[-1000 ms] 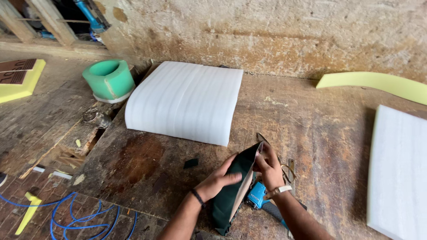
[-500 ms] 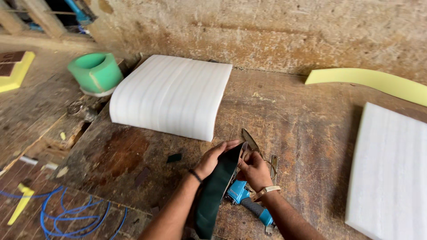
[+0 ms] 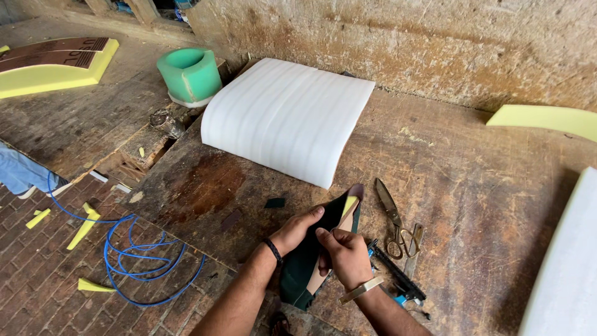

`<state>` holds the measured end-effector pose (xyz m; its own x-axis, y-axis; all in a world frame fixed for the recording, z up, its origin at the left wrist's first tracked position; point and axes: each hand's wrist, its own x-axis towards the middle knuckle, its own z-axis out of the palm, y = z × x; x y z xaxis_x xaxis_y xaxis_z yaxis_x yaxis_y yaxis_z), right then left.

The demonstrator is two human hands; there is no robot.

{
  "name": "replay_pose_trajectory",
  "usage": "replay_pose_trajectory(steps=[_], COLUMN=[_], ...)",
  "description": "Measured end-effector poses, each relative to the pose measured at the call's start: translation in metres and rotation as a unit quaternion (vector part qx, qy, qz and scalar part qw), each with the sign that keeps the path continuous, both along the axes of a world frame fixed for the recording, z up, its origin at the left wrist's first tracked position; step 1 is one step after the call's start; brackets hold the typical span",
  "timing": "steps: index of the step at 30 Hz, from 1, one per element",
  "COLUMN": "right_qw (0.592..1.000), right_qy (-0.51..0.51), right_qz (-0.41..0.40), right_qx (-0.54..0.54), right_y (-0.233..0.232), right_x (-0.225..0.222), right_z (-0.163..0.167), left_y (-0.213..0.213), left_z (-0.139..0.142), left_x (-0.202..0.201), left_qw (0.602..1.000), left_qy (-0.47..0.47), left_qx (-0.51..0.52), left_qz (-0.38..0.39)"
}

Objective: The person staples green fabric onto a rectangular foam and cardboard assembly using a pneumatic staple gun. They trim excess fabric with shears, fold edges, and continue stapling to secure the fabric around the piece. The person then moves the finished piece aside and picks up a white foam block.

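At the worktop's (image 3: 472,186) near edge, the left hand (image 3: 297,229) and right hand (image 3: 346,254) each held a closed grip on a dark green padded piece (image 3: 303,264). It stood on edge between them, its lower end hanging past the near edge and its yellow foam tip (image 3: 350,204) rising beyond the fingers. Scissors (image 3: 392,218) lay just right of the right hand. Farther back, a curved white foam sheet (image 3: 286,118) rested near the far edge, with a green foam ring (image 3: 189,74) at the far left corner.
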<state>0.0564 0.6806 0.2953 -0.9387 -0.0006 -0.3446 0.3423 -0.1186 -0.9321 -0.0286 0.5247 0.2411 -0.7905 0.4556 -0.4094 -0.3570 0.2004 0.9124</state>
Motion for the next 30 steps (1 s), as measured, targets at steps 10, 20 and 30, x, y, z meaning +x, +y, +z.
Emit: replay_pose_trajectory(steps=[10,20,30], right_qw=[0.950,0.946,0.823], right_qy=[0.112,0.119,-0.108], right_qz=[-0.221,-0.209,0.105], right_qx=[-0.191,-0.218,0.548], right_y=[-0.072,-0.069,0.046], right_x=[-0.019,-0.017,0.027], right_z=[-0.092,-0.111,-0.122], left_y=[-0.036,-0.044,-0.030], left_z=[-0.010,0.025,0.045], left_x=[-0.013,0.032,0.035], left_qw=[0.977,0.921,0.876], left_qy=[0.195,0.249,0.214], left_qx=[-0.070,-0.287,-0.398], left_qz=[-0.049,-0.088,-0.171])
